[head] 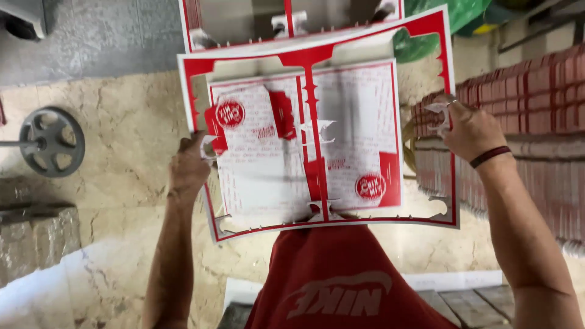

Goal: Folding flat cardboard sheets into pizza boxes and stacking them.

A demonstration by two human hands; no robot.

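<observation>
We are holding a large red-and-white die-cut cardboard sheet [317, 131] up in front of our chest, above a beige marble floor [128, 140]. Our left hand [189, 167] is pinching the sheet's left edge; our right hand [466, 128] is gripping its right edge with fingers curled around it. Left of the sheet, a grey metal wheel [52, 141] is lying on the floor. Right of the sheet, stacks of red-and-white printed card [524, 122] are standing in rows. Behind the sheet's top right corner, something green [454, 18] is showing.

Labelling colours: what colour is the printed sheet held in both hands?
Red and white printed sheet, clearest in head view.
</observation>
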